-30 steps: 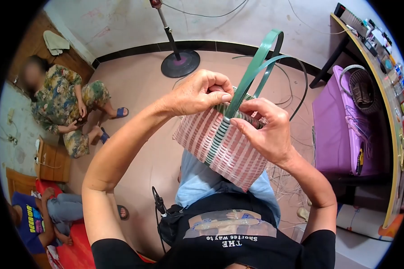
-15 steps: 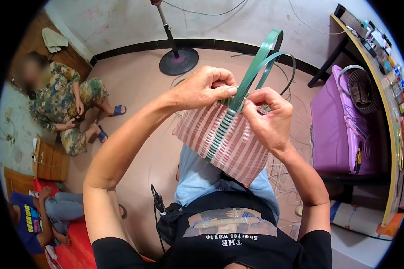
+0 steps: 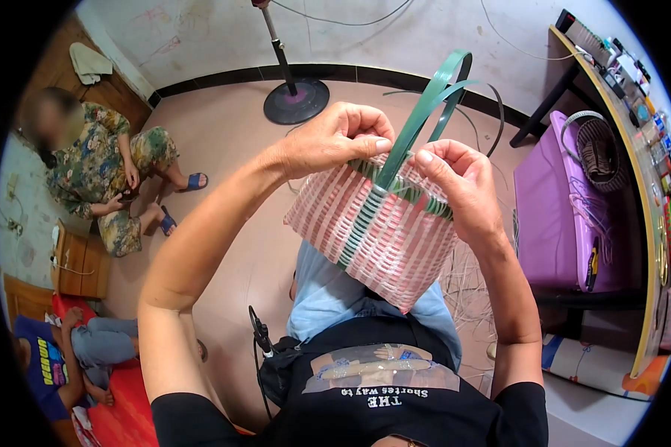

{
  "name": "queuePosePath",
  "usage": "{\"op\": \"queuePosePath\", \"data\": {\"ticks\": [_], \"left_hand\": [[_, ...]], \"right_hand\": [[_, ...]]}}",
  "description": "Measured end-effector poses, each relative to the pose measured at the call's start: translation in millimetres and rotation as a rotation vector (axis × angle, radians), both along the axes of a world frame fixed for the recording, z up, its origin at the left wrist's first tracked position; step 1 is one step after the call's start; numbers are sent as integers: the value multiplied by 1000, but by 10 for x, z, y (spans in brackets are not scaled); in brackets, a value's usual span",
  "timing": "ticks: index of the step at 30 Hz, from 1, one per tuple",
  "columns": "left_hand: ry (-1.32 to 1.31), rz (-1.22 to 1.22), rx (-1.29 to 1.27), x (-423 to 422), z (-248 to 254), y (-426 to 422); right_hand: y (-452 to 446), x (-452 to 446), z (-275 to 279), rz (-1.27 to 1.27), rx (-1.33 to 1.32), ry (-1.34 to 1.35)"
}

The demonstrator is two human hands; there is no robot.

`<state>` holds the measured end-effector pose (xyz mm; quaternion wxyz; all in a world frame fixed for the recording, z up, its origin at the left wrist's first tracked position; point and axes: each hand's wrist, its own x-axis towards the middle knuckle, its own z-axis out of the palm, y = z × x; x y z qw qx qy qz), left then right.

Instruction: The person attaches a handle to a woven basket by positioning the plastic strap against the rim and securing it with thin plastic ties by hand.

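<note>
One woven basket (image 3: 406, 242) above pinkish floor (image 3: 231, 134), whitish wall (image 3: 380, 48) beyond.

Likely home room: wooden cabinet (image 3: 82, 262), scuffed wall (image 3: 201, 37), cluttered table (image 3: 654, 313), person (image 3: 101, 167) seated in sandals (image 3: 197, 181).

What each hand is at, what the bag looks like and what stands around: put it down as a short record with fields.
Left hand: thumb and fingers together at the rim, beside the handle base
Right hand: at the rim, other side of that handle; what its fingertips pinch is too small to tell
Item: woven bag, pink and white, green band down the side, tilted
Handles: green loops rising above the rim
Floor: loose strips
Right side: purple bin
Left side: two seated people
</note>
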<state>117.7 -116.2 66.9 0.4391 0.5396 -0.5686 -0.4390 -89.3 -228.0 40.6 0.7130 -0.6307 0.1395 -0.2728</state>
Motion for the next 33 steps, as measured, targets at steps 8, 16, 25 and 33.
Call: {"op": "queuePosePath", "data": {"ticks": [8, 16, 25, 33], "left_hand": [[-170, 3, -65, 8, 9, 55], [-127, 146, -72, 171, -124, 320], [0, 286, -111, 224, -312, 611], [-248, 666, -197, 708, -468, 977]], "right_hand": [[-35, 12, -50, -41, -371, 91], [-38, 17, -134, 7, -474, 3], [-94, -38, -172, 89, -631, -13], [-47, -59, -129, 118, -449, 52]]}}
